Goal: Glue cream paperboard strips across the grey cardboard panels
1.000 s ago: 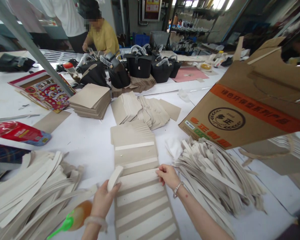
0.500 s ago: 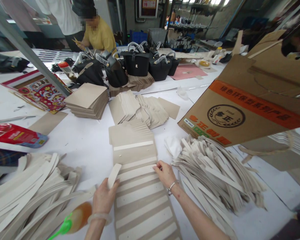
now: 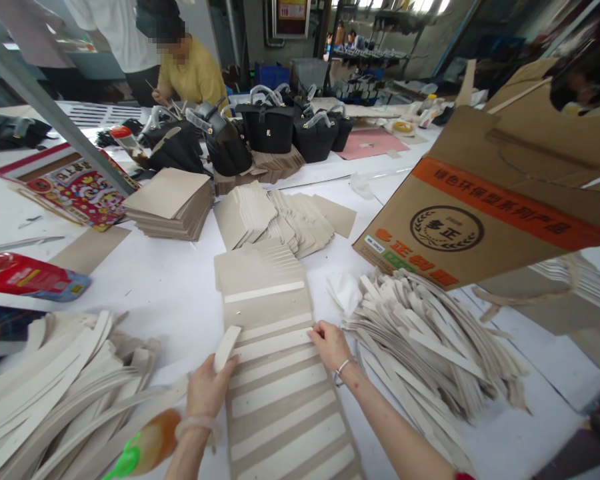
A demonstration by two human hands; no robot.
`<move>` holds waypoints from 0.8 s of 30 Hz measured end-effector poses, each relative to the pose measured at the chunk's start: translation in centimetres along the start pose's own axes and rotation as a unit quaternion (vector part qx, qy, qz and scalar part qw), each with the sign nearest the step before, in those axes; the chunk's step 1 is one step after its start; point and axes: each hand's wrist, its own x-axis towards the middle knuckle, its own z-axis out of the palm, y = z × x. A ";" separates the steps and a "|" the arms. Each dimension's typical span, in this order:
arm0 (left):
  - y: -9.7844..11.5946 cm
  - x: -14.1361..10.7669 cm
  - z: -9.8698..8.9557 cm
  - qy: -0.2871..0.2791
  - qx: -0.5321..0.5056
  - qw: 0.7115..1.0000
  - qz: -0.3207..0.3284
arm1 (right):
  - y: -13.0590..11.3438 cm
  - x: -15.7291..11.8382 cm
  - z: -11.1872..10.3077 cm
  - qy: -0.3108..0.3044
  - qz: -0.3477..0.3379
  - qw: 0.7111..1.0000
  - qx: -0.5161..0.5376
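Overlapping grey-beige cardboard pieces (image 3: pixel 260 313) run in a column down the white table, each showing a pale band across it. My left hand (image 3: pixel 207 392), at the column's left side, grips a short pale strip (image 3: pixel 227 348) that sticks up past the fingers. Its thumb reaches the column's edge. My right hand (image 3: pixel 331 345) is closed in a pinch at the right end of a pale band (image 3: pixel 275 345) lying across the column. Whether that band is a loose strip or part of a piece, I cannot tell. A bottle with a green nozzle (image 3: pixel 147 443) lies beside my left wrist.
Loose strips lie heaped at left (image 3: pixel 45 393) and right (image 3: pixel 430 340). Beyond are a cardboard stack (image 3: pixel 173 200), fanned card pieces (image 3: pixel 280 217) and black handbags (image 3: pixel 267 130). A large carton (image 3: pixel 475 193) leans at right. A person in yellow (image 3: pixel 195 73) sits across the table.
The camera view has shifted slightly. Both hands stay almost in place, the right fingers still at the band's end. Across the table, the person in yellow has lowered a hand.
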 end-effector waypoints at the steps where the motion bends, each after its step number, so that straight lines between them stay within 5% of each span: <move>1: -0.1 0.1 0.1 -0.001 0.002 1.000 -0.003 | 0.0 0.1 0.0 -0.001 0.004 1.000 -0.003; 24: -0.8 0.6 1.0 0.008 0.037 0.999 -0.006 | -0.1 0.2 0.3 0.001 0.022 0.999 -0.040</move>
